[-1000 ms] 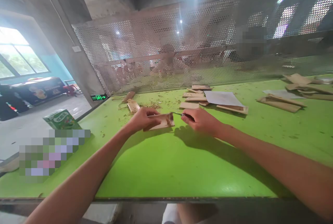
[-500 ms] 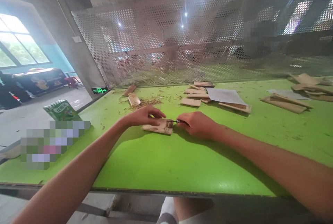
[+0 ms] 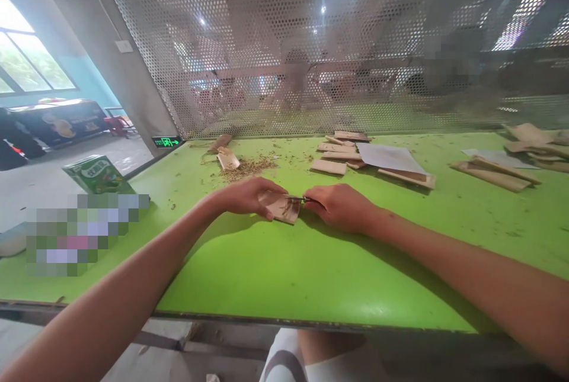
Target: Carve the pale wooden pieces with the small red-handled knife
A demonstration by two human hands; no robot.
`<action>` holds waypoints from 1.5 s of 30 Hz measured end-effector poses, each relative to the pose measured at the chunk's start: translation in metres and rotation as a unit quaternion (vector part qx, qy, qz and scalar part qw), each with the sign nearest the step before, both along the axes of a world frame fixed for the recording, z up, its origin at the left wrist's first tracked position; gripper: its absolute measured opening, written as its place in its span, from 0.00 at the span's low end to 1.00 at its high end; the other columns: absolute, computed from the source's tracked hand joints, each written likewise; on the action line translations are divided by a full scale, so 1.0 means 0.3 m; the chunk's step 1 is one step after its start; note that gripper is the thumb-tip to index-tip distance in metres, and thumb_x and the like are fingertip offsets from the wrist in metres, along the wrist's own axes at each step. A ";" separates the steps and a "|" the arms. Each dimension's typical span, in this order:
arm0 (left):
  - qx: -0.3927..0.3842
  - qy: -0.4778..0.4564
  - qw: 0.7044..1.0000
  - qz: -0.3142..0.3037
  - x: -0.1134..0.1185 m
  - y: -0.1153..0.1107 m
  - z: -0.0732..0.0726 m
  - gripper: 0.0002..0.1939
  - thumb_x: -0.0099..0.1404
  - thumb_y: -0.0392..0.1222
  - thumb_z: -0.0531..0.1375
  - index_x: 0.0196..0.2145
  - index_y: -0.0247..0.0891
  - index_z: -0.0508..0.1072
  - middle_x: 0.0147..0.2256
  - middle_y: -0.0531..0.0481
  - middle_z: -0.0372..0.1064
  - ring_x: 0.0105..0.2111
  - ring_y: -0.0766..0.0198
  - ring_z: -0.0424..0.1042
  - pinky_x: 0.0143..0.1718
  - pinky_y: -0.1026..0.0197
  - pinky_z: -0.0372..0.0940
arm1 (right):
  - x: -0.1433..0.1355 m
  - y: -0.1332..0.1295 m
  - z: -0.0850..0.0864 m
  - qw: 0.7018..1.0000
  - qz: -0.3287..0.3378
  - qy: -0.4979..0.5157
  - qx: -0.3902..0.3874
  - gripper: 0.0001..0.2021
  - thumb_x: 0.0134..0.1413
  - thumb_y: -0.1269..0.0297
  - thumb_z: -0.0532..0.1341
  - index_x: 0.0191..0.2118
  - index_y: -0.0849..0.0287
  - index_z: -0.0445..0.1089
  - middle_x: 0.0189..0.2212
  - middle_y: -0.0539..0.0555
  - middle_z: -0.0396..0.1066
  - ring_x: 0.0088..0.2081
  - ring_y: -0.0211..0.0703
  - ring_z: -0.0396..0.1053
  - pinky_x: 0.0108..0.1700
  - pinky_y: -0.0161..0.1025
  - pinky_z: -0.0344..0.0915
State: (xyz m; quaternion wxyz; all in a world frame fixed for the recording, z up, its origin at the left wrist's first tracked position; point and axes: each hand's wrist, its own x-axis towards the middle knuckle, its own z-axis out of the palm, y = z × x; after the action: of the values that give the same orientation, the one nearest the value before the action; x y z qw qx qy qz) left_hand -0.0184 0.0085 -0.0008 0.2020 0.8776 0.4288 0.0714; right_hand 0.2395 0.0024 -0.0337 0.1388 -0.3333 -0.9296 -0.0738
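Observation:
My left hand [image 3: 243,195] grips the left end of a small pale wooden piece [image 3: 284,211], thumb at its near edge and fingers along the far side. The piece is tilted a little over the green table, with loose shavings on its right part. In my closed right hand [image 3: 341,208] is a carving tool [image 3: 297,199] with a thin metal shaft pointing left. Its tip reaches over the wooden piece among the shavings. The tool's handle is mostly hidden in the fist.
Wood shavings [image 3: 251,167] and another pale wooden piece [image 3: 228,159] lie beyond my left hand on the green table [image 3: 249,275]. Several wooden strips [image 3: 329,167] and white paper [image 3: 391,157] lie farther right. A green box [image 3: 95,173] stands left. A perforated screen [image 3: 267,86] borders the back.
My left hand has gone from resting on top of the wooden piece to gripping its left end, which now looks more tilted. The tool stays over the piece. The whole view has shifted slightly.

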 end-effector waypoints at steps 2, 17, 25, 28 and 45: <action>0.004 0.001 1.000 -0.002 0.001 -0.003 0.003 0.30 0.52 0.47 0.67 0.54 0.38 0.71 0.49 0.46 0.72 0.46 0.55 0.70 0.47 0.57 0.61 | -0.003 -0.004 0.007 1.000 -0.009 -0.005 -0.011 0.17 0.65 0.56 0.49 0.38 0.59 0.71 0.34 0.55 0.75 0.30 0.41 0.67 0.31 0.38 0.48; 0.028 0.036 0.999 0.019 0.014 -0.020 0.011 0.30 0.53 0.49 0.65 0.53 0.39 0.71 0.51 0.46 0.70 0.47 0.53 0.68 0.48 0.56 0.59 | -0.050 -0.054 0.050 0.991 -0.056 -0.116 -0.043 0.19 0.67 0.58 0.43 0.41 0.62 0.68 0.29 0.62 0.73 0.27 0.46 0.69 0.27 0.39 0.50; 0.011 0.034 0.999 0.021 0.016 -0.026 0.012 0.29 0.56 0.47 0.64 0.55 0.40 0.69 0.53 0.46 0.69 0.49 0.54 0.68 0.49 0.57 0.59 | -0.049 -0.068 0.060 0.991 -0.054 -0.102 -0.070 0.19 0.67 0.58 0.44 0.38 0.63 0.68 0.28 0.61 0.73 0.26 0.44 0.68 0.25 0.38 0.49; 0.016 0.038 0.999 0.026 0.022 -0.031 0.014 0.29 0.56 0.47 0.65 0.55 0.39 0.69 0.53 0.45 0.69 0.49 0.53 0.68 0.49 0.56 0.59 | -0.042 -0.073 0.063 0.990 -0.052 -0.104 -0.076 0.18 0.67 0.59 0.44 0.37 0.62 0.68 0.27 0.61 0.72 0.25 0.43 0.67 0.25 0.38 0.48; 0.040 0.009 0.999 0.011 0.021 -0.050 -0.024 0.29 0.56 0.49 0.65 0.55 0.42 0.69 0.53 0.47 0.69 0.51 0.54 0.67 0.51 0.57 0.58 | -0.002 -0.090 0.054 0.984 -0.064 -0.081 -0.148 0.19 0.66 0.56 0.42 0.34 0.59 0.65 0.22 0.55 0.67 0.17 0.36 0.53 0.22 0.38 0.43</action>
State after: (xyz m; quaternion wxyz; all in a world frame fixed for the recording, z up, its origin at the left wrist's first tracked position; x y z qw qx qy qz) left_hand -0.0122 -0.0065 -0.0081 0.1621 0.8808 0.4371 0.0831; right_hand 0.2387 -0.0246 -0.0176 0.0070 -0.4019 -0.9152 0.0286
